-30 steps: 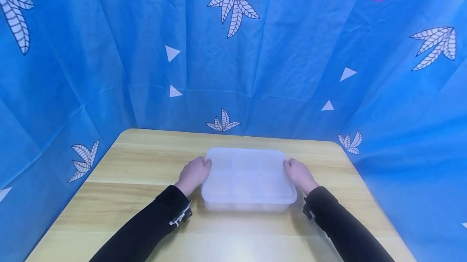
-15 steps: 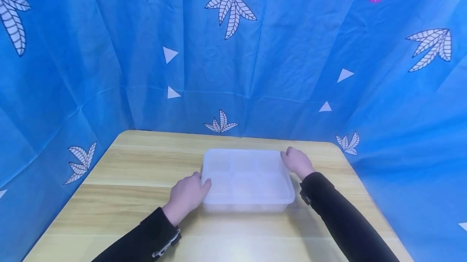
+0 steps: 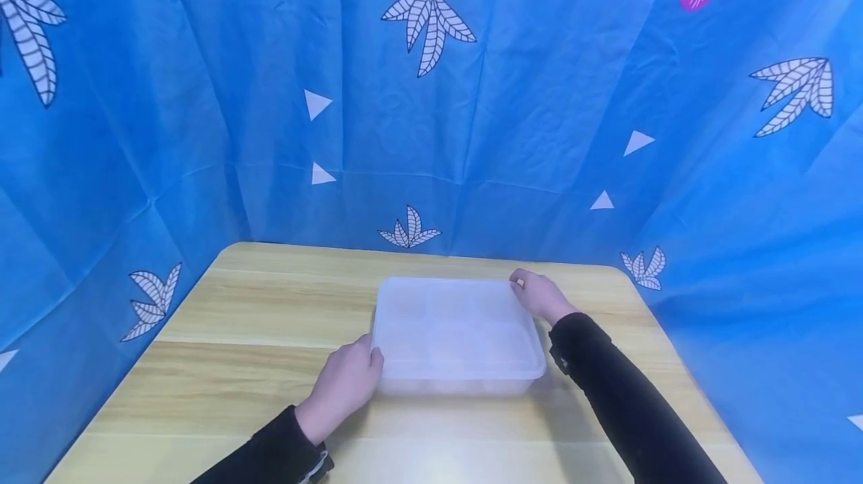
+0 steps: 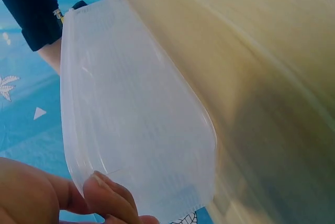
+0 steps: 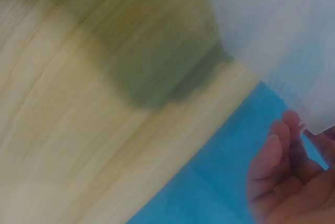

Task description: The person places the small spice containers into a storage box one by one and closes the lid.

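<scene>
A translucent white plastic food container (image 3: 455, 386) lies flat on the table, its whitish lid (image 3: 458, 330) on top. Several compartments show faintly through the lid. At the near left edge my left hand (image 3: 342, 383) grips the rim, thumb on the lid side and fingers curled below the rim in the left wrist view. My right hand (image 3: 539, 297) pinches the rim at the far right corner. In the right wrist view its curled fingers (image 5: 267, 158) come up to that corner from below. The container's contents are hidden.
The container rests near the middle of a light wooden table (image 3: 270, 319). A blue patterned curtain (image 3: 526, 94) hangs around the table's back and sides. Black sleeves (image 3: 620, 394) cover both forearms.
My left hand has slid toward me along the left edge. My right hand has moved up the right edge to the far corner. The container has stayed nearly in place.
</scene>
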Tool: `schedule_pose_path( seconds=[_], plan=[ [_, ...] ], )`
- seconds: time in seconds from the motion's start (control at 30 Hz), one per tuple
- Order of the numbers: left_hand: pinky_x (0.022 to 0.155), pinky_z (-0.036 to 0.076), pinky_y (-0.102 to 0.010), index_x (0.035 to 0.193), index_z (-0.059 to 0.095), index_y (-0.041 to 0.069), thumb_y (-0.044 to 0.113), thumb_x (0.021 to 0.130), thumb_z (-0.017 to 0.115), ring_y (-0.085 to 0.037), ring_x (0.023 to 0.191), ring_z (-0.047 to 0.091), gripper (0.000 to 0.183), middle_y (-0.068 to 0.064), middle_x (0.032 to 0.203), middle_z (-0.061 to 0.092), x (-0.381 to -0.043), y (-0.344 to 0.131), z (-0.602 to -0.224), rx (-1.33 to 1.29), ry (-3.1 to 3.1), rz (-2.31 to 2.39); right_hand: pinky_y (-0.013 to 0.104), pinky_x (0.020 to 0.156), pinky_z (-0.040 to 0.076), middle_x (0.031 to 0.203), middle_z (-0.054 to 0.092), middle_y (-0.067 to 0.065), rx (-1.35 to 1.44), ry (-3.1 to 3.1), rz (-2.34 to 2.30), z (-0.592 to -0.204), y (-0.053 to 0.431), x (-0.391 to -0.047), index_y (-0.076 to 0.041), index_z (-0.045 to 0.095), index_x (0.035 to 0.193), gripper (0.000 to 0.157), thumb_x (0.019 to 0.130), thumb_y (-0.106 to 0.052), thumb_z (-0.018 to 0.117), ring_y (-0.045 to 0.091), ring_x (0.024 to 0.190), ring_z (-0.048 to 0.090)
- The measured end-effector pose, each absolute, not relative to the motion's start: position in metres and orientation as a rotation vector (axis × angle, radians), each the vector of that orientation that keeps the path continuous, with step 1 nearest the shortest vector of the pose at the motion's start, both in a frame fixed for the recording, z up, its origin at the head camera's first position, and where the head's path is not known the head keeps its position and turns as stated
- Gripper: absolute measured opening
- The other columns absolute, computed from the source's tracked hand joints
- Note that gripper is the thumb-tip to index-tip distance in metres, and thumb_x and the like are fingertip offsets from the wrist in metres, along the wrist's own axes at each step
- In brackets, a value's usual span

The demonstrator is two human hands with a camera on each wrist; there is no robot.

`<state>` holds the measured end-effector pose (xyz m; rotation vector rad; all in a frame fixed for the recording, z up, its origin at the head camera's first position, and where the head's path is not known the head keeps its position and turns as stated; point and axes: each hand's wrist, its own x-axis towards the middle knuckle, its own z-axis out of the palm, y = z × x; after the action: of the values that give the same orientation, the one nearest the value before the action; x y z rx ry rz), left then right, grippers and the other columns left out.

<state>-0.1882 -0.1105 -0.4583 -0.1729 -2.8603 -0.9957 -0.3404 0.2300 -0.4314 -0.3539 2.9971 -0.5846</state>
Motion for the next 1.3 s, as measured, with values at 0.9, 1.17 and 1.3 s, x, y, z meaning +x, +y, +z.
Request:
schedule_pose_path(
  seconds=[0.9, 1.17, 1.3],
  plan=[
    [0.047, 0.028, -0.027, 0.054, 0.038, 0.015, 0.021, 0.101, 0.055, -0.013, 0.046, 0.029, 0.05, 0.005, 0.051, 0.028, -0.225, -0.122, -0.449, -0.102, -2.9, -0.906, 0.053, 0.089, 0.051, 0.116, 0.066, 0.026, -0.295, 2.986, -0.632, -0.432, 0.248, -0.322, 0.006, 0.06, 0.121, 0.03, 0.105, -0.015, 0.045, 0.043, 0.107, 0.062],
    [0.046, 0.026, -0.027, 0.049, 0.036, 0.016, 0.02, 0.097, 0.053, -0.013, 0.044, 0.025, 0.051, 0.006, 0.048, 0.026, -0.244, -0.125, -0.446, -0.028, -2.922, -0.9, 0.054, 0.088, 0.052, 0.113, 0.066, 0.026, -0.264, 2.946, -0.657, -0.432, 0.257, -0.312, 0.008, 0.059, 0.121, 0.035, 0.105, -0.018, 0.044, 0.042, 0.103, 0.063],
    [0.047, 0.027, -0.028, 0.049, 0.037, 0.016, 0.019, 0.096, 0.054, -0.013, 0.044, 0.028, 0.05, 0.005, 0.048, 0.028, -0.251, -0.125, -0.444, -0.017, -2.91, -0.911, 0.054, 0.087, 0.053, 0.112, 0.066, 0.026, -0.245, 2.938, -0.665, -0.431, 0.259, -0.305, 0.01, 0.059, 0.122, 0.037, 0.105, -0.019, 0.043, 0.041, 0.101, 0.064]
  ],
)
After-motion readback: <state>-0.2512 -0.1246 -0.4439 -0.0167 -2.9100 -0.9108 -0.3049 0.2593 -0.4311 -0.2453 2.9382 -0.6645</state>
